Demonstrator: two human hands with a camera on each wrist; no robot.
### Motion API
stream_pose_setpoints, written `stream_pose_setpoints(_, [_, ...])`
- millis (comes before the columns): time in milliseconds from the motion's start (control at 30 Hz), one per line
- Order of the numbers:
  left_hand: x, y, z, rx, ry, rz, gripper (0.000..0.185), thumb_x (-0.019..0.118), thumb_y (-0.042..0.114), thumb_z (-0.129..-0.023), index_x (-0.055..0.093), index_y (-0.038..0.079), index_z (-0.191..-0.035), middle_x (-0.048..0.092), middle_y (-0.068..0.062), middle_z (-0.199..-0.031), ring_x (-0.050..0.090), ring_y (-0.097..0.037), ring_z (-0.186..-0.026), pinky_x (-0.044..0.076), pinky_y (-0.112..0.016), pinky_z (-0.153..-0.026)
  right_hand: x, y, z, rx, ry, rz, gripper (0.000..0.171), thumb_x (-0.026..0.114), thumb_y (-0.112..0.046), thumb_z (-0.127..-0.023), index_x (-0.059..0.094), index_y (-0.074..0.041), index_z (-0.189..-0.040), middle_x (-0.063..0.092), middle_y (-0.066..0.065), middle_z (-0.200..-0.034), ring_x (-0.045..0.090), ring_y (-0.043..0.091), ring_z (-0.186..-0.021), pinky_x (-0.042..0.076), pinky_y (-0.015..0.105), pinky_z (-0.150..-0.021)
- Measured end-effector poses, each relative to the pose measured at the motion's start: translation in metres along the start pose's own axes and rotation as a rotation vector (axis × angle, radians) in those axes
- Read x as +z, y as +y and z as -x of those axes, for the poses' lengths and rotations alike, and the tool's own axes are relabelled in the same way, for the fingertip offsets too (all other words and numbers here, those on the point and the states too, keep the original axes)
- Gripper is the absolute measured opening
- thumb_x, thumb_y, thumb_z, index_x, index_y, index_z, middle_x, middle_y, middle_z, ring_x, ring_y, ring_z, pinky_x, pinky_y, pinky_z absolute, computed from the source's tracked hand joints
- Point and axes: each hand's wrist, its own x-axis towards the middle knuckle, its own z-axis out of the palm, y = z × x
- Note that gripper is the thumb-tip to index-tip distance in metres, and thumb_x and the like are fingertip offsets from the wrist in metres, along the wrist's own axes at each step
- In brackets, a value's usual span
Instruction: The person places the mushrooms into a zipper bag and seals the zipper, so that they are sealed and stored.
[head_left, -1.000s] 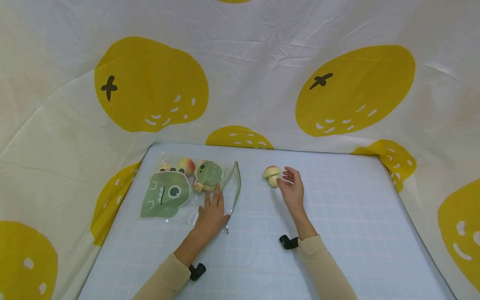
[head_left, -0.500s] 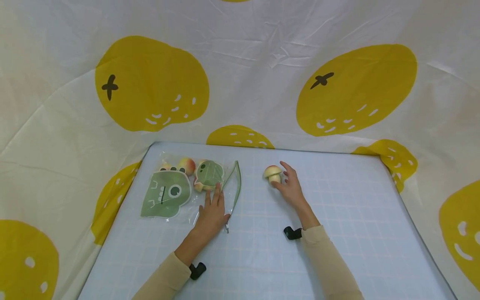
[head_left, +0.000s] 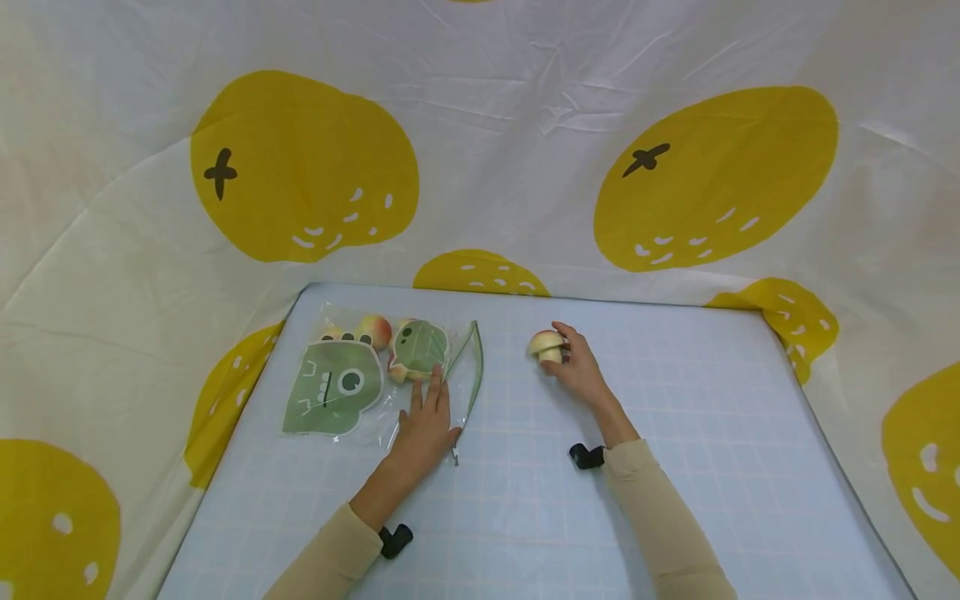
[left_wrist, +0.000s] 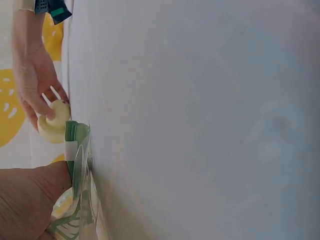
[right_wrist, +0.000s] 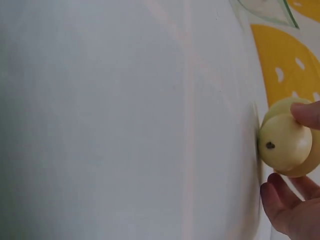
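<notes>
A mushroom-shaped toy (head_left: 545,341), pale yellow with a reddish top, stands on the table right of centre. My right hand (head_left: 585,377) has its fingers curled around the right side of it, thumb at the stem. In the right wrist view the thumb lies on the toy (right_wrist: 286,142), with a dark spot on its rounded end and other fingers below. My left hand (head_left: 423,429) lies with fingers extended on a clear zip bag (head_left: 333,400) printed with green dinosaurs. Red-and-yellow rounded things (head_left: 372,331) show inside, partly hidden by the print.
A pale blue checked table cover (head_left: 510,517) spreads under everything. Behind it hangs a white cloth (head_left: 510,167) with large yellow fruit prints. The bag's green strip (head_left: 478,367) rises in a loop at its right side. Both wrists carry a black camera (head_left: 587,456).
My right hand has turned and closed in around the mushroom-shaped toy, which is slightly shifted. The left hand has stayed on the bag.
</notes>
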Motion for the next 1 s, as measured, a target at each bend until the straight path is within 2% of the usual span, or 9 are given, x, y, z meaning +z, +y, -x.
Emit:
stream_pose_setpoints(200, [-0.0012,0.0008,0.0001,-0.001,0.004,-0.002,0.089,0.08,0.031,-0.087,0.032,-0.009,-0.151,0.012,-0.018,-0.165,0.022,-0.05,-0.143,0.046,-0.07,-0.087,0.0,0.0008,-0.0019,0.031,-0.009,0.017,0.074,0.071,0.0,-0.09,0.035,-0.006,-0.154,0.04,0.025,-0.145,0.05,0.041,-0.122,0.047,0.05,-0.096])
stream_pose_setpoints(367, [-0.0016,0.0012,-0.0016,-0.003,0.003,-0.003,0.089,0.08,0.031,-0.087,0.032,-0.009,-0.151,0.011,-0.018,-0.165,0.022,-0.05,-0.144,0.046,-0.069,-0.087,-0.0006,0.0005,-0.0021,0.04,-0.01,0.009,0.073,0.071,0.002,-0.09,0.036,-0.006,-0.153,0.04,0.024,-0.144,0.057,0.039,-0.109,0.052,0.042,-0.081])
stream_pose_setpoints(533, [-0.0013,0.0012,-0.0017,-0.01,-0.002,-0.002,0.088,0.08,0.031,-0.087,0.033,-0.009,-0.151,0.011,-0.017,-0.165,0.022,-0.049,-0.144,0.046,-0.069,-0.087,-0.0013,0.0014,-0.0025,0.03,-0.004,0.003,0.073,0.07,0.004,-0.089,0.036,-0.004,-0.152,0.04,0.025,-0.143,0.061,0.036,-0.099,0.052,0.032,-0.07])
stream_pose_setpoints(1000, [-0.0001,0.0009,-0.0007,-0.01,-0.008,0.004,0.089,0.08,0.031,-0.087,0.032,-0.009,-0.151,0.011,-0.017,-0.165,0.021,-0.049,-0.144,0.045,-0.07,-0.088,-0.0019,0.0025,0.0014,0.082,0.026,-0.05,0.077,0.072,0.001,-0.089,0.032,-0.006,-0.154,0.041,0.024,-0.144,0.059,0.038,-0.108,0.052,0.03,-0.075])
